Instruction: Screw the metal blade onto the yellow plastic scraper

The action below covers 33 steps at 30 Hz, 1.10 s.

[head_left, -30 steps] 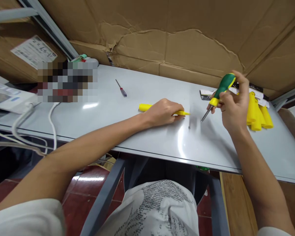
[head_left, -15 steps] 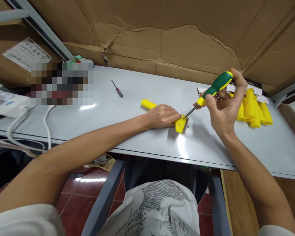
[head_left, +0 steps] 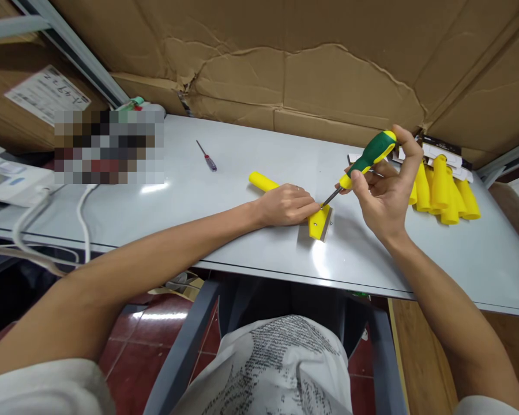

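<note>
My left hand (head_left: 289, 205) is wrapped round a yellow scraper (head_left: 317, 223) on the table, hiding its middle. The scraper's handle end sticks out to the left, and its head, with a metal blade along the right edge, shows past my fingers. In my right hand (head_left: 387, 199) is a screwdriver (head_left: 373, 151) with a green and yellow handle, tilted down to the left. Its tip meets the scraper head at a screw near my left fingertips. A second screw shows lower on the head.
A small screwdriver (head_left: 207, 157) lies toward the back of the white table (head_left: 233, 153). Several yellow handles (head_left: 442, 187) are piled at the right beside small boxes (head_left: 443, 151). White cables (head_left: 85, 222) run over the left end. Cardboard (head_left: 307, 75) stands behind.
My right hand and the screwdriver have shifted slightly left and down, bringing the tip onto the screw. The scraper head has turned a little under my left hand.
</note>
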Tool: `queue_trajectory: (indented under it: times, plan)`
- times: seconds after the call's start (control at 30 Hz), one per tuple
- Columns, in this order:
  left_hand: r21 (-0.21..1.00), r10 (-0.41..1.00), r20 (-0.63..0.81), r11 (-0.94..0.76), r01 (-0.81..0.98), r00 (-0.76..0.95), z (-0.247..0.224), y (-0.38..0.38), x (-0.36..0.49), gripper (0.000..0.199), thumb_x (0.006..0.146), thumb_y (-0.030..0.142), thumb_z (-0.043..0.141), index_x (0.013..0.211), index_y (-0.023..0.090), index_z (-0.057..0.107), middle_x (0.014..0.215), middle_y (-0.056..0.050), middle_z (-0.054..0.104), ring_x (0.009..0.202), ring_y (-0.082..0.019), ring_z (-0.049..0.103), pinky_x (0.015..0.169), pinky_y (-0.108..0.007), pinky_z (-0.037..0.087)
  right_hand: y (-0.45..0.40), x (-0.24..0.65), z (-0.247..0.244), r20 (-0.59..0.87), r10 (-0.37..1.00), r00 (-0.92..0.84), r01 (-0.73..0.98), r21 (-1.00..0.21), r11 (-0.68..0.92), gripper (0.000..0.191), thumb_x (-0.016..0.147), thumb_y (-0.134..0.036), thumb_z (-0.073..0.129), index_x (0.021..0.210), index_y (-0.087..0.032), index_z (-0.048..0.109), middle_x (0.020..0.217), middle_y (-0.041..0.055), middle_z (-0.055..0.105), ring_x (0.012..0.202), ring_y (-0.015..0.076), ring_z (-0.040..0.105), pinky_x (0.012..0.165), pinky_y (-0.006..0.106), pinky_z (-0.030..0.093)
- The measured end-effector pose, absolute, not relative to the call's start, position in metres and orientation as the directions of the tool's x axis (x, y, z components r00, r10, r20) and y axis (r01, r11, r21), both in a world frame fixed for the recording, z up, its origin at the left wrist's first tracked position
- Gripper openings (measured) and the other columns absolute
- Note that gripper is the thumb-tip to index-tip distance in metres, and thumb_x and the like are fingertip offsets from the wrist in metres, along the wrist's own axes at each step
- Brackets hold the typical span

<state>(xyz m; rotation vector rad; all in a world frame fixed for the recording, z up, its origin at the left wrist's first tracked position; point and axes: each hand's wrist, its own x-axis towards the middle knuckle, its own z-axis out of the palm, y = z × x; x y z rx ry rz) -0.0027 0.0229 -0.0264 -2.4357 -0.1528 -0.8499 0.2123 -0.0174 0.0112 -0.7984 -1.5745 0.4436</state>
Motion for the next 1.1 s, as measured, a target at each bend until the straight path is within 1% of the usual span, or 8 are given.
queue_trajectory:
  times: [0.3,0.43,0.57,0.67,0.8,0.97,1.03,1.1]
  plan:
    - [-0.529,-0.139,0.576,-0.815,0.237,0.806,-0.024,0.022,0.0,0.02,0.096,0.014,0.049,0.078,0.018,0.056,0.062,0.004,0.06,0.054,-0.008,0.056,0.055,-0.023,0.045,-0.015,0.215,0.011,0.704,0.706,-0.069,0.229,-0.678,0.698,0.071,0.08,-0.039,0.079,0.138,-0.043,0.038,0.111,-0.0005,0.061,0.069,0.0131,0.065,0.058,0.031,0.063]
    - [-0.557,-0.185,0.567,-0.804,0.208,0.803,-0.022,0.02,0.002,0.02,0.095,0.012,0.05,0.076,0.018,0.055,0.061,0.005,0.059,0.053,-0.009,0.055,0.054,-0.024,0.045,-0.013,0.216,0.015,0.725,0.674,-0.143,0.198,-0.646,0.737,0.071,0.077,-0.044,0.081,0.135,-0.044,0.041,0.113,-0.0006,0.061,0.093,0.0202,0.069,0.073,0.04,0.065]
    - [-0.574,-0.19,0.561,-0.79,0.214,0.806,-0.02,0.019,0.004,0.022,0.094,0.012,0.051,0.073,0.019,0.052,0.058,0.006,0.055,0.051,-0.009,0.052,0.053,-0.024,0.044,-0.016,0.213,0.024,0.69,0.701,-0.179,0.098,-0.697,0.711,0.05,0.086,-0.046,0.072,0.129,-0.044,0.045,0.113,-0.001,0.062,0.11,0.0234,0.068,0.084,0.048,0.065]
    - [-0.577,-0.203,0.57,-0.789,0.212,0.796,-0.02,0.018,0.005,0.021,0.092,0.012,0.055,0.073,0.019,0.052,0.057,0.006,0.053,0.05,-0.009,0.052,0.052,-0.024,0.044,-0.018,0.215,0.026,0.693,0.707,-0.142,0.065,-0.706,0.705,0.046,0.084,-0.045,0.075,0.121,-0.043,0.048,0.103,-0.0026,0.066,0.103,0.0218,0.07,0.083,0.046,0.066]
    - [-0.584,-0.213,0.564,-0.786,0.202,0.798,-0.02,0.017,0.006,0.02,0.093,0.012,0.053,0.075,0.019,0.053,0.057,0.006,0.054,0.051,-0.008,0.052,0.053,-0.023,0.045,-0.017,0.218,0.026,0.733,0.676,-0.071,0.125,-0.666,0.735,0.046,0.081,-0.045,0.078,0.118,-0.042,0.053,0.094,-0.0031,0.065,0.089,0.0184,0.07,0.079,0.039,0.066]
    - [-0.583,-0.218,0.561,-0.789,0.194,0.799,-0.02,0.017,0.006,0.019,0.093,0.012,0.054,0.075,0.018,0.053,0.059,0.005,0.056,0.051,-0.008,0.054,0.052,-0.024,0.044,-0.016,0.217,0.031,0.757,0.643,-0.116,0.035,-0.644,0.764,0.032,0.088,-0.035,0.072,0.115,-0.035,0.054,0.104,-0.0022,0.064,0.104,0.02,0.07,0.088,0.046,0.064]
    - [-0.587,-0.203,0.539,-0.787,0.192,0.817,-0.02,0.017,0.005,0.021,0.095,0.011,0.051,0.076,0.018,0.054,0.06,0.005,0.058,0.053,-0.008,0.055,0.052,-0.024,0.044,-0.014,0.218,0.033,0.761,0.638,-0.118,0.002,-0.642,0.766,0.034,0.085,-0.029,0.076,0.11,-0.034,0.054,0.095,-0.0045,0.066,0.094,0.0191,0.073,0.081,0.046,0.066]
    - [-0.589,-0.175,0.507,-0.785,0.19,0.844,-0.02,0.017,0.003,0.022,0.097,0.011,0.046,0.078,0.018,0.057,0.063,0.004,0.061,0.055,-0.008,0.057,0.053,-0.024,0.044,-0.011,0.221,0.032,0.795,0.603,-0.069,0.043,-0.602,0.798,0.038,0.08,-0.029,0.081,0.108,-0.034,0.057,0.086,-0.0054,0.062,0.078,0.0163,0.072,0.072,0.04,0.066]
